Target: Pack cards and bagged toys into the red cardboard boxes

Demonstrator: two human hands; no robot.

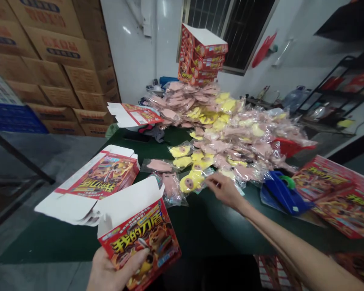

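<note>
- A packing workshop or small stockroom
- Stacked cardboard cartons (57, 52) line one wall
- A green bench (176, 230) carries heaped plastic-bagged toys (227, 133)
- Printed red boxes (202, 56) stand piled
- A black metal rack (346, 89) stands behind

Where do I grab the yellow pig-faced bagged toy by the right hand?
Pinch the yellow pig-faced bagged toy by the clear film at its right end, coming from the right with the right hand. That end lies free, while its left side touches a pink bagged toy.

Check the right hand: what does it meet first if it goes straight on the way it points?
The right hand points up and left. First in line is probably the bagged yellow toy, close to the fingertips. Depth is unclear, so it may already be touching.
</note>
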